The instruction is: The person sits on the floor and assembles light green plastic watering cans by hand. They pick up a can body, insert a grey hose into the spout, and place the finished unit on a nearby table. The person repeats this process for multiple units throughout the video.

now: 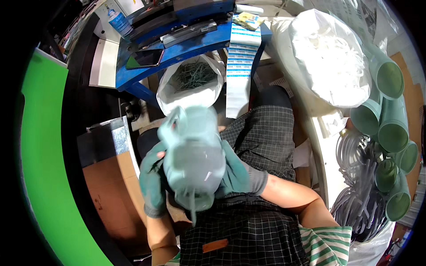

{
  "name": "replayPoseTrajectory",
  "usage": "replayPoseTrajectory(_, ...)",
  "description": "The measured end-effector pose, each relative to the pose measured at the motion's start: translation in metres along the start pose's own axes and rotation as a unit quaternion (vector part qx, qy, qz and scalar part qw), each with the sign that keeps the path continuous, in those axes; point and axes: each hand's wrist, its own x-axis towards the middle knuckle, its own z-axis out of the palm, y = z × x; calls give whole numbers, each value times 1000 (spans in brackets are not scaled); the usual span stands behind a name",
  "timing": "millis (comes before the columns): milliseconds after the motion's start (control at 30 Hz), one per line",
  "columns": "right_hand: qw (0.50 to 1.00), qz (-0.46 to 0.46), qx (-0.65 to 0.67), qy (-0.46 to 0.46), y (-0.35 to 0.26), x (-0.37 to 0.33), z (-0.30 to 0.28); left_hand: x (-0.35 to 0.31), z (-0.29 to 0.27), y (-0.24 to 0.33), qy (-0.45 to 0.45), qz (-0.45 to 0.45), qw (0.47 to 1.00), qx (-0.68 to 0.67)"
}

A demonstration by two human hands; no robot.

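Note:
A pale green, translucent plastic jug (pixel 197 164) with a handle is held over my lap between both hands, blurred by motion. A thin strip hangs from its near end. My left hand (pixel 152 179), in a grey-green work glove with bare fingertips, grips its left side near the handle. On the other side, my right hand (pixel 236 174), gloved alike, is pressed around the jug's wall; its fingers are partly hidden behind it. Just beyond the jug stands an open white bag (pixel 171 95) full of thin greenish strips (pixel 194 74).
A blue bench (pixel 182 53) across the front carries a phone (pixel 145 58) and a strip of labels (pixel 239 80) hanging down. At right are a bag of white rings (pixel 333 57), several green cylinders (pixel 392 133) and coiled grey tubing (pixel 359 186). A cardboard box (pixel 111 199) stands left.

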Motion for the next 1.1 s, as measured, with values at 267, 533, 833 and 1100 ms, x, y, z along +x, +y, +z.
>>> replayPoseTrajectory(267, 850, -47, -448, 273, -19, -110, 3, 36, 60, -50, -229, 202, 939, 161)
replayPoseTrajectory(533, 433, -334, -830, 108, -53, -53, 72, -10, 59, -43, -177, 322, 892, 262)
replayPoseTrajectory(833, 428, -403, -794, 154, -22, -2, 52, -39, 85, -24, -67, 461, 612, 639)
replayPoseTrajectory(1100, 419, -410, -796, 148, -18, -7, 49, -42, 80, -15, -123, 450, 612, 639)
